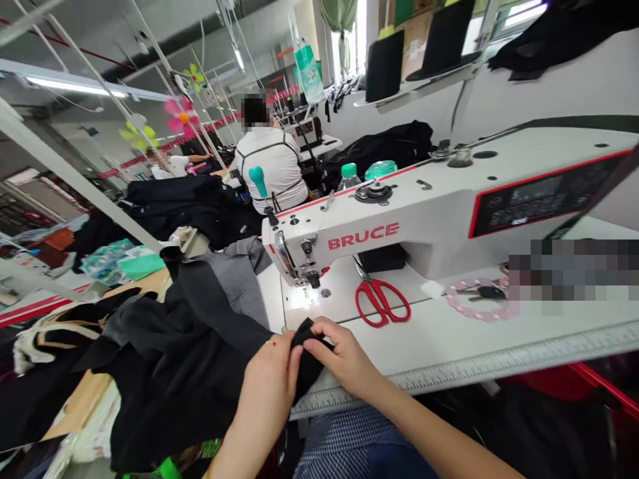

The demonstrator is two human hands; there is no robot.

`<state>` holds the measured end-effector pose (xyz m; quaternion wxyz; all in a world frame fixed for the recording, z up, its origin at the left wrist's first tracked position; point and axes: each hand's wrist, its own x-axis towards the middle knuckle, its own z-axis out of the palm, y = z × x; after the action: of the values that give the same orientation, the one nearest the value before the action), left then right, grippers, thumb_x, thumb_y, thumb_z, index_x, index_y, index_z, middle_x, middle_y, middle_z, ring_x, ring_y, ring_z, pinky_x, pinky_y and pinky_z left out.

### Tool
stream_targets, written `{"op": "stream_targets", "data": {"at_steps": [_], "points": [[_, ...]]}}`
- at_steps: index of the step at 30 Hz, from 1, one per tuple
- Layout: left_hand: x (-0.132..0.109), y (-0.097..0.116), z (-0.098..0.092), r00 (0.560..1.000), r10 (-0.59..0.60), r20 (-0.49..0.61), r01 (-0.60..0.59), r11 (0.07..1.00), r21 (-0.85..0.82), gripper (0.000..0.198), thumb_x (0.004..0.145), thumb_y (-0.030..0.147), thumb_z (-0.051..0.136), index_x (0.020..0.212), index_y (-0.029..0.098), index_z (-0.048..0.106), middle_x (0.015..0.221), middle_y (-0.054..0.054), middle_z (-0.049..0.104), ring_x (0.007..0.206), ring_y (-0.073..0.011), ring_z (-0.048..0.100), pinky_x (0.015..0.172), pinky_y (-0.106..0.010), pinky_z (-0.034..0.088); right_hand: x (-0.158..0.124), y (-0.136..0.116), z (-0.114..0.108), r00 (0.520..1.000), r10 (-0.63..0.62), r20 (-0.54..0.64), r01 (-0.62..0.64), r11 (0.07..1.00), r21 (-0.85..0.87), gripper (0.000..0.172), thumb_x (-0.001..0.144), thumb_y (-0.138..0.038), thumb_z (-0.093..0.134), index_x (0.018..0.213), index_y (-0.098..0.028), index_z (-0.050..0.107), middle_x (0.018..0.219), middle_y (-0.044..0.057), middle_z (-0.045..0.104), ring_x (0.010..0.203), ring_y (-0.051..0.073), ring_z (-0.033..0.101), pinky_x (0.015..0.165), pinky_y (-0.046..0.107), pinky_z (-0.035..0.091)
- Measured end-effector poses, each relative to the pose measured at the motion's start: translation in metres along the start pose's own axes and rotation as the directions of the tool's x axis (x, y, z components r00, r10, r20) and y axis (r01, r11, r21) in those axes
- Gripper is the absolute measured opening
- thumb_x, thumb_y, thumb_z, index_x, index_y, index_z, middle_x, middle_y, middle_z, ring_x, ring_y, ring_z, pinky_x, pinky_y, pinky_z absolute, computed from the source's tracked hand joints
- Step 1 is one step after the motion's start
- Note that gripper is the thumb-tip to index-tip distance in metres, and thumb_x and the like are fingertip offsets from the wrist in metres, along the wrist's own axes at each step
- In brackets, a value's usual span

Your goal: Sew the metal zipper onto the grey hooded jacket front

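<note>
Both hands meet at the front edge of the sewing table, on one piece of black fabric (309, 372). My left hand (269, 376) pinches its left side, fingers closed. From the right, my right hand (344, 356) grips the fabric's upper edge between thumb and fingers. Just beyond them stands a white sewing machine (424, 219) marked BRUCE, its needle area lit. Red-handled scissors (383, 303) lie on the machine bed to the right of my hands. A large black and grey garment (184, 352) drapes over the table to the left; whether it joins the held piece I cannot tell.
A pink beaded ring with keys (474, 299) lies right of the scissors. A measuring tape strip (449, 369) runs along the table's front edge. Black thread cones (385, 66) stand on a rack above. A person in white (269, 166) sits ahead, back turned.
</note>
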<state>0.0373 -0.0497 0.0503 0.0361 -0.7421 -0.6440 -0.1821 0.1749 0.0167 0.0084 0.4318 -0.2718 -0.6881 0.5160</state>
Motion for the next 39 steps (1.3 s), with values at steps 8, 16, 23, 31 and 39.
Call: {"op": "stream_targets", "data": {"at_steps": [8, 16, 23, 31, 39], "points": [[0.000, 0.003, 0.007, 1.000, 0.018, 0.015, -0.017, 1.000, -0.023, 0.025, 0.090, 0.024, 0.032, 0.098, 0.015, 0.054, 0.082, -0.007, 0.065, 0.071, -0.0185, 0.062, 0.063, -0.030, 0.051, -0.002, 0.004, -0.006, 0.991, 0.125, 0.045, -0.129, 0.988, 0.082, 0.017, 0.081, -0.032, 0.050, 0.074, -0.017, 0.047, 0.066, -0.003, 0.045, 0.063, 0.010, 0.041, 0.058, 0.020, 0.035], [-0.007, -0.013, 0.006, 0.990, 0.078, 0.115, -0.060, 0.986, -0.154, 0.028, 0.090, 0.031, 0.035, 0.097, 0.016, 0.057, 0.087, -0.007, 0.066, 0.075, -0.0170, 0.063, 0.067, -0.027, 0.050, 0.004, -0.005, -0.016, 0.968, 0.177, 0.178, -0.195, 0.976, 0.093, 0.019, 0.081, -0.032, 0.051, 0.086, -0.015, 0.059, 0.073, 0.000, 0.057, 0.068, 0.010, 0.050, 0.062, 0.021, 0.039], [-0.011, -0.021, 0.008, 0.985, 0.100, 0.139, -0.074, 0.980, -0.182, 0.028, 0.089, 0.033, 0.036, 0.095, 0.016, 0.058, 0.086, -0.005, 0.067, 0.074, -0.0161, 0.064, 0.065, -0.024, 0.049, 0.001, -0.005, -0.020, 0.950, 0.186, 0.250, -0.181, 0.983, -0.043, 0.024, 0.084, -0.030, 0.047, 0.094, -0.016, 0.064, 0.069, -0.001, 0.058, 0.063, 0.009, 0.050, 0.061, 0.020, 0.039], [-0.011, -0.024, 0.010, 0.985, 0.073, 0.156, -0.026, 0.958, -0.285, 0.029, 0.086, 0.040, 0.043, 0.095, 0.019, 0.060, 0.083, -0.001, 0.068, 0.070, -0.0140, 0.064, 0.063, -0.019, 0.049, -0.003, -0.004, -0.019, 0.957, 0.119, 0.265, -0.098, 0.991, -0.091, 0.022, 0.081, -0.018, 0.049, 0.097, -0.018, 0.064, 0.071, -0.003, 0.061, 0.063, 0.008, 0.054, 0.064, 0.019, 0.042], [-0.011, -0.023, 0.011, 0.986, 0.059, 0.157, -0.003, 0.942, -0.336, 0.027, 0.084, 0.039, 0.047, 0.095, 0.021, 0.063, 0.087, -0.002, 0.069, 0.074, -0.0156, 0.065, 0.065, -0.021, 0.050, -0.010, -0.004, -0.017, 0.976, 0.031, 0.214, 0.004, 0.987, -0.163, 0.021, 0.078, -0.014, 0.050, 0.093, -0.019, 0.065, 0.074, -0.002, 0.062, 0.067, 0.009, 0.056, 0.067, 0.019, 0.043]]}}
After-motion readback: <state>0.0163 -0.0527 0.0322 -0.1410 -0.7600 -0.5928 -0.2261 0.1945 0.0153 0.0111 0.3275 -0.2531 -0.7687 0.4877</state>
